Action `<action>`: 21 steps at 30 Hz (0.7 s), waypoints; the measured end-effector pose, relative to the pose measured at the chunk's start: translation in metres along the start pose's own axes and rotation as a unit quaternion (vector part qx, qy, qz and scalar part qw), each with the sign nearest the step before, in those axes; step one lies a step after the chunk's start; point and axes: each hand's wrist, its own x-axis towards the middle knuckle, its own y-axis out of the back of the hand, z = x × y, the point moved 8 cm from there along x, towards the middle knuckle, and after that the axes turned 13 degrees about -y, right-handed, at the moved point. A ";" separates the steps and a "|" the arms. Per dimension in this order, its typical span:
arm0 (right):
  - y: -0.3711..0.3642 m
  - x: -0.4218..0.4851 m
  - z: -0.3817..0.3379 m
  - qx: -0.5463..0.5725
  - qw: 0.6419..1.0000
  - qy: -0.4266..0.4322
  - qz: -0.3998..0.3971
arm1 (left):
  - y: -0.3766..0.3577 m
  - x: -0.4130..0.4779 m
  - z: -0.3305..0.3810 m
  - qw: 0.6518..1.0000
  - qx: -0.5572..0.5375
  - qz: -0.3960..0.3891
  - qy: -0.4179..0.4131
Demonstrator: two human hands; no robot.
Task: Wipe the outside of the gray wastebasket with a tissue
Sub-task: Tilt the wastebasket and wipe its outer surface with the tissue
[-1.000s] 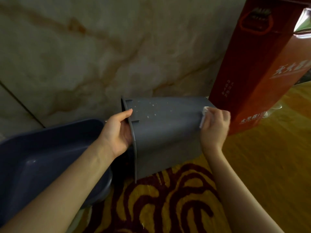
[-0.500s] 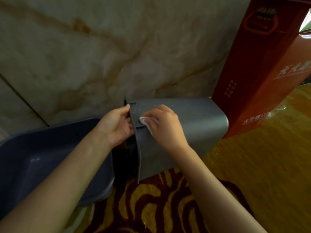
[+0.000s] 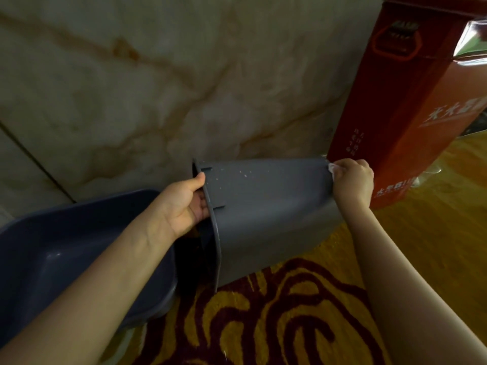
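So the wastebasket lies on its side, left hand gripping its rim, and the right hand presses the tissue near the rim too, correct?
Not quite. In the head view the right hand presses the tissue at the base end of the wastebasket, far from the rim. The left hand does grip the rim.

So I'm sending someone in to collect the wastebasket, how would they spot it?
Look at the foot of the marble wall, left of the tall red box. The wastebasket lies tipped on its side on the patterned carpet. Unlike the rounded blue tub beside it, it is gray, flat-sided and flecked with pale specks.
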 end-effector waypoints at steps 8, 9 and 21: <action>-0.014 -0.105 -0.096 0.059 0.971 0.217 -0.079 | 0.003 -0.004 0.000 1.000 0.012 0.002 -0.009; -0.019 -0.127 -0.111 0.088 0.959 0.245 -0.109 | 0.003 -0.004 0.001 1.000 0.008 0.009 -0.009; -0.038 -0.076 -0.093 0.019 0.984 0.162 -0.074 | 0.006 -0.003 -0.007 0.999 0.023 0.021 -0.025</action>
